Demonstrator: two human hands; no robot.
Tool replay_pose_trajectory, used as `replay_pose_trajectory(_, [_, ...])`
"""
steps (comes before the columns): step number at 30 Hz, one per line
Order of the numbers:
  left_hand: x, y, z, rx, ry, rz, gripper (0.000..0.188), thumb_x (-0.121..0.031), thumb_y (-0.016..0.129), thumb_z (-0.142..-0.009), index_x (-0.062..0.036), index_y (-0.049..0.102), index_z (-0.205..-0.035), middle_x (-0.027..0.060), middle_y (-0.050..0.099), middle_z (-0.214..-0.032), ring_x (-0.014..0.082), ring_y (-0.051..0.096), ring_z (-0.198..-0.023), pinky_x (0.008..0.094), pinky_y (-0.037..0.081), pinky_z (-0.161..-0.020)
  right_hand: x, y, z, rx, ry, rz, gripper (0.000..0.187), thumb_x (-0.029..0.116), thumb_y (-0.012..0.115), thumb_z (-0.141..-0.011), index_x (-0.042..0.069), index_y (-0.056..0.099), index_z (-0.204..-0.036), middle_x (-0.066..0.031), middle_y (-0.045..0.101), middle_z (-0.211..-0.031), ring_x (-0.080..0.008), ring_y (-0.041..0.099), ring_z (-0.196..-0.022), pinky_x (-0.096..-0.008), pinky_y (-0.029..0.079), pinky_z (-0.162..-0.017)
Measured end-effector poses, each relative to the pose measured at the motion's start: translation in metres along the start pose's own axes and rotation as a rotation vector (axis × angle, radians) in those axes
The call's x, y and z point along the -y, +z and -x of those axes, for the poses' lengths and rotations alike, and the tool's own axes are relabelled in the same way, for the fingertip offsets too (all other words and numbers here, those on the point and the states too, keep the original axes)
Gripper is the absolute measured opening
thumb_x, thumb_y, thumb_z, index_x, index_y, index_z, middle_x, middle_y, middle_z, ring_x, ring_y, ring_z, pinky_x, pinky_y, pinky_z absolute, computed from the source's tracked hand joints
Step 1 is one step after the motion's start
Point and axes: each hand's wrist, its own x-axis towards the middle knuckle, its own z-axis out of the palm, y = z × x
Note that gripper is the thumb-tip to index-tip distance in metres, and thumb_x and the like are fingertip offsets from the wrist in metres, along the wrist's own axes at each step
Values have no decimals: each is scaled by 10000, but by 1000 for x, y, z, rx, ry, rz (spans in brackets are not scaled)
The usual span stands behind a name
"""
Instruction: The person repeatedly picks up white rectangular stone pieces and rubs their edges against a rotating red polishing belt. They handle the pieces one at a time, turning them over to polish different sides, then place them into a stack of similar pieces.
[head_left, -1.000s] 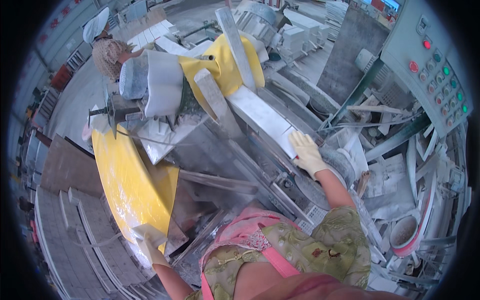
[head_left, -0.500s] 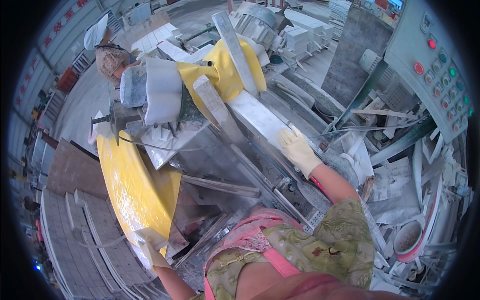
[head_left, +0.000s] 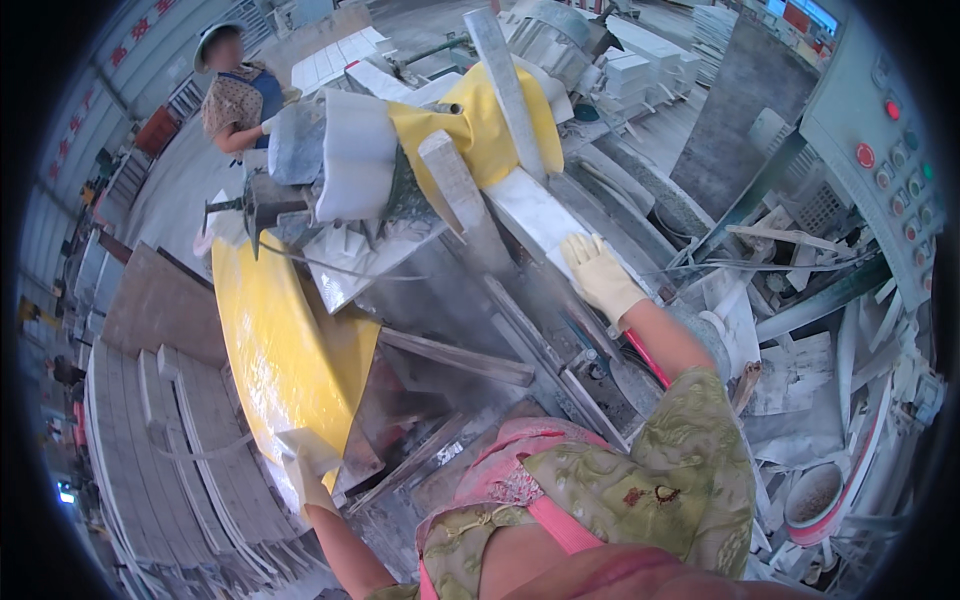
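Red lettering [head_left: 140, 37] shows upper left, a grey post [head_left: 463, 190] mid-frame. The right hand [head_left: 603, 280] rests, fingers outstretched, on a white slab [head_left: 530, 215]; the left hand [head_left: 308, 485] seems closed round a tile [head_left: 316, 446].

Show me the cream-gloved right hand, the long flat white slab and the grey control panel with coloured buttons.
Cream-gloved right hand [head_left: 603, 277]: head view, middle of the hand.
Long flat white slab [head_left: 538, 214]: head view, bare upper face.
Grey control panel with coloured buttons [head_left: 888, 132]: head view, bare face between buttons.
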Motion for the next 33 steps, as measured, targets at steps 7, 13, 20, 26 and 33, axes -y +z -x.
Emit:
replay_pose_trajectory(7, [-23, -6, 23, 164, 87, -177, 565, -355, 644, -941, 45, 465, -1297, 188, 646, -1141, 301, 723, -915, 397, 634, -657, 25, -80, -29, 135, 409, -819, 447, 404, 712, -876, -1, 724, -1064, -188, 729, -902, -290, 720, -832, -437, 547, -730])
replay_pose_trajectory(13, [-11, -19, 11, 192, 218, -216, 509, -381, 631, -947, 78, 551, -1152, 165, 638, -1044, 228, 681, -882, 360, 593, -696, 227, -131, -35, 81, -54, -1859, 329, 383, 616, -1021, 71, 688, -947, 19, 649, -742, -86, 591, -613, -284, 470, -558])
replay_pose_trajectory(20, [-25, -15, 8, 215, 185, -256, 471, -365, 600, -981, 88, 573, -1108, 163, 646, -967, 286, 707, -887, 408, 590, -721, 478, -175, -34, 114, 142, -1844, 470, 458, 615, -1001, 39, 624, -1215, -115, 697, -957, -223, 683, -857, -358, 524, -735])
replay_pose_trajectory(26, [-40, -4, 10, 181, 10, -150, 496, -361, 662, -975, 80, 585, -1189, 186, 681, -1145, 303, 690, -989, 397, 564, -832, 496, -165, -30, 326, -278, -1618, 912, 668, 583, -938, 19, 373, -1543, -232, 530, -1481, -326, 516, -1384, -393, 433, -1093])
replay_pose_trajectory(33, [-32, 32, 24, -41, 197, -136, 636, -281, 712, -915, 80, 485, -1387, 209, 640, -1264, 314, 659, -1098, 406, 526, -942, 425, -168, -15, 514, -601, -1573, 1066, 704, 574, -920, 29, 162, -1634, -247, 208, -1673, -293, 188, -1569, -375, 173, -1258])
